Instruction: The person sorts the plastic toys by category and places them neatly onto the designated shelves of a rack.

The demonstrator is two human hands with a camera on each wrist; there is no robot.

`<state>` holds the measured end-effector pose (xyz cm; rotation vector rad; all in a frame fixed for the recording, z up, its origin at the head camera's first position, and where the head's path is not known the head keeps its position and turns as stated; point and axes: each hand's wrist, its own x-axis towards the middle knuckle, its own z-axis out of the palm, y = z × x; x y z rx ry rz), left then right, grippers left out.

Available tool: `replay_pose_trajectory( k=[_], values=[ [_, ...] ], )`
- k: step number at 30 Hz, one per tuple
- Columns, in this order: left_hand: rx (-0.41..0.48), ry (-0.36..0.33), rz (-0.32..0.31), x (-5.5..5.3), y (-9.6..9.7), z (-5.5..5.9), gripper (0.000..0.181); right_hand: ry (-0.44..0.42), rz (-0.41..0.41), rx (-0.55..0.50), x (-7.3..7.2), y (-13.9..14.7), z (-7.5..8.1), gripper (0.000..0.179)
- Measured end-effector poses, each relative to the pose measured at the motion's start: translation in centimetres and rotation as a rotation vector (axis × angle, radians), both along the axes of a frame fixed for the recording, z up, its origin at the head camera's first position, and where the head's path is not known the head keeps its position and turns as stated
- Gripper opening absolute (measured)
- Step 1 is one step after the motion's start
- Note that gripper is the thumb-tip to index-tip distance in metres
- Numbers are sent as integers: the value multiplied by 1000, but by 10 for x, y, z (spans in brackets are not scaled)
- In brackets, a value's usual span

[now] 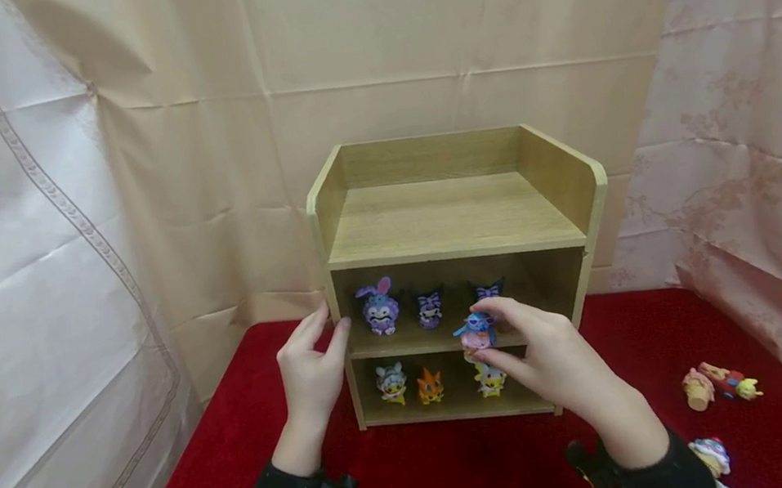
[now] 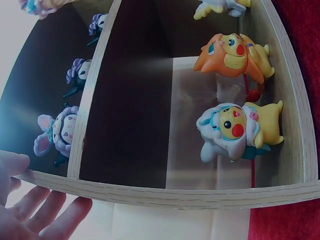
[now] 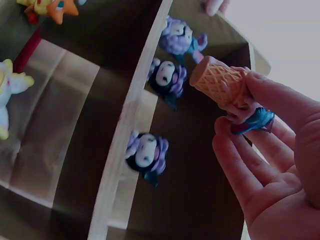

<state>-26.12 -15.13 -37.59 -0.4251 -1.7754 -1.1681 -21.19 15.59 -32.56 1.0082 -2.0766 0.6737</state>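
A small wooden shelf [image 1: 455, 256] stands before me, with its two lower levels holding figurines. My left hand [image 1: 311, 370] holds the front edge of its left side panel [image 2: 165, 196], thumb on the inner side and fingers outside. In front of the middle level, my right hand [image 1: 561, 349] pinches an ice-cream-cone figurine [image 3: 222, 82] with a pink and blue top, between thumb and fingertips. Behind it on that level stand a purple rabbit-eared figurine [image 1: 381, 310] and two black-and-purple figurines, one [image 3: 147, 152] partly covered by the right hand in the head view.
The bottom level bears a white-hooded yellow figurine [image 1: 391, 384], an orange one [image 1: 429, 386] and a white-and-yellow one [image 1: 489, 379]. More figurines [image 1: 721, 382] lie on the red cloth [image 1: 641, 343] at right, with another [image 1: 711, 456] near the right wrist. Curtains hang behind.
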Motion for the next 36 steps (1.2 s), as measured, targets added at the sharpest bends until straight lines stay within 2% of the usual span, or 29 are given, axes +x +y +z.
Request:
replay_pose_trajectory(
  k=[7,10,19,26,36],
  values=[
    [1,9,-8,0,0,0,42,135,49,-7,-5,-16,14,61],
    [-1,8,-10,0,0,0,42,162,52,-21,-7,-20,21,60],
    [-10,10,4,0,-1,0,42,158,3,-80,-13,-27,43,57],
    [-9,13,-7,0,-1,-2,42,151,46,-134,-18,-34,62,55],
    [-10,5,-5,0,-1,-1,42,121,46,-150,-24,-45,84,53]
  ],
)
